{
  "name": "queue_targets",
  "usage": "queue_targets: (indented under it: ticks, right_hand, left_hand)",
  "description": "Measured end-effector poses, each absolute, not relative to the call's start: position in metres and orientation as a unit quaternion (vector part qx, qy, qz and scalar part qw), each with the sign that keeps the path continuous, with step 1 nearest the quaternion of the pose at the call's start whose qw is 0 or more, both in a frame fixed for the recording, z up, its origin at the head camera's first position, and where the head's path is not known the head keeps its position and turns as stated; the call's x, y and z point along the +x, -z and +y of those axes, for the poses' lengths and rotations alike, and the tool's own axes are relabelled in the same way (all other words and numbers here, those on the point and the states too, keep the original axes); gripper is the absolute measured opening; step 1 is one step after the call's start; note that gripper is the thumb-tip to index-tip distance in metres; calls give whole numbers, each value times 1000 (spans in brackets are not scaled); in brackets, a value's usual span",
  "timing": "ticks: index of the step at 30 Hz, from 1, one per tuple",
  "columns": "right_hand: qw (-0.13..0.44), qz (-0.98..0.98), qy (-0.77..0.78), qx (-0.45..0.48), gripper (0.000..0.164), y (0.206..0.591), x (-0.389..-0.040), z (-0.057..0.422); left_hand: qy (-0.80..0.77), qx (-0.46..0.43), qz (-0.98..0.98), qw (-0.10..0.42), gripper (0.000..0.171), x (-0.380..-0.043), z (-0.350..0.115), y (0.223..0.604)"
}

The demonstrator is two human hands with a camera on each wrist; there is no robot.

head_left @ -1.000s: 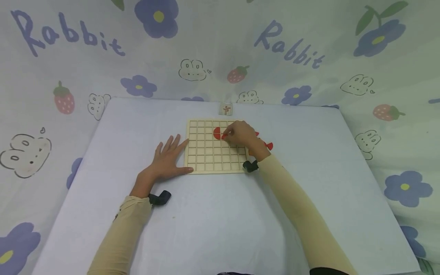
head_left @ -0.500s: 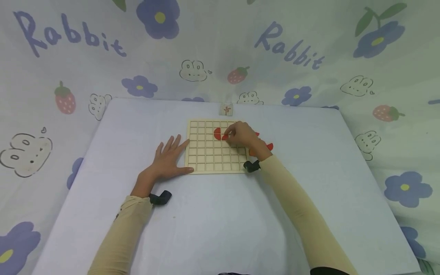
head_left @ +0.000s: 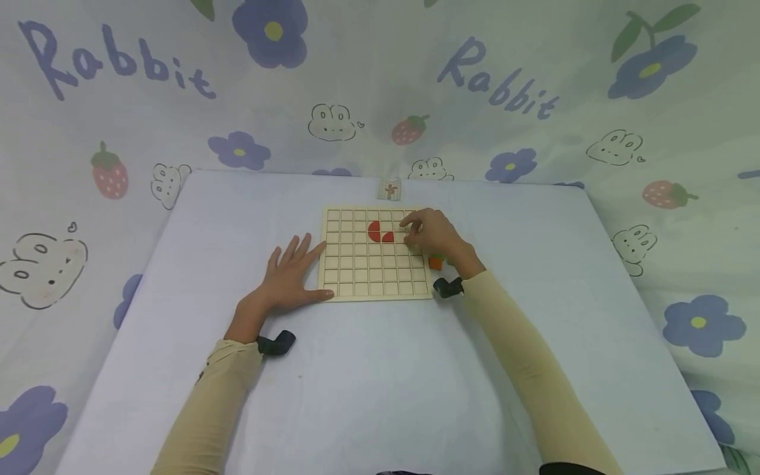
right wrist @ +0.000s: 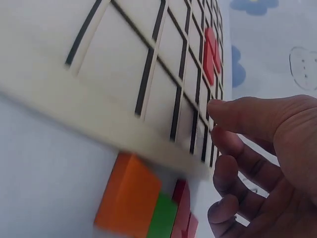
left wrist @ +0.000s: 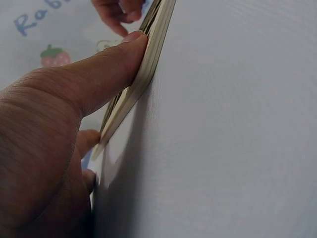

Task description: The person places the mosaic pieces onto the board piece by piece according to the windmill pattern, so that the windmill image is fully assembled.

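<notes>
Board: pale wood, almost square, with raised grid; the board (head_left: 355, 272) lies flat on the surface (head_left: 368, 389). The thumb of the left grip (head_left: 288, 280) rests at its near left corner, and one finger touches the left edge.
Red pair: two red pieces (head_left: 374, 231) sit in neighbouring cells of one column, one behind the other, in the far half; together they make a half disc, curved to the left.
Third red: one quarter-disc (head_left: 388, 238) in the next column, just beside the nearer piece; the right grip (head_left: 436, 232) is near, holding nothing.
Blocks: orange block (right wrist: 131, 196), green block (right wrist: 162, 217) and dark red pieces (right wrist: 182, 210) are grouped just beside the right edge, partly hidden.
</notes>
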State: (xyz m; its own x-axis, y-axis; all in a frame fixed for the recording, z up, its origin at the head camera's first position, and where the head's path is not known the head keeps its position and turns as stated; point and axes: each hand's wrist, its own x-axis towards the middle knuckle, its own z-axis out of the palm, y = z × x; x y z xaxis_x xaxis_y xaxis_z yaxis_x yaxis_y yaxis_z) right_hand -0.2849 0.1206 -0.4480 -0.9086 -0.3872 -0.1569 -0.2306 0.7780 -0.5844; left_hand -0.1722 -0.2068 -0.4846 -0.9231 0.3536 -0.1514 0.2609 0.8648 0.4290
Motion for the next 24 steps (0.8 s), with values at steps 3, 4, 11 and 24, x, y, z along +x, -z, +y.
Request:
queue_targets:
  ticks: [3, 4, 11, 24]
  right_hand:
    - [128, 937, 286, -154, 28, 449, -286, 132]
    - [126, 938, 285, -150, 28, 450, -286, 136]
    - [109, 947, 277, -124, 32, 453, -285, 167]
    - [126, 958, 250, -60, 36, 460, -280, 218]
  left_hand:
    - [-205, 160, 959, 113, 108, -172, -207, 485]
    - [-204, 160, 959, 113, 108, -173, -207, 485]
    - [-201, 161, 960, 113, 109, -173, -207, 486]
    - [-204, 158, 959, 116, 108, -172, -206, 485]
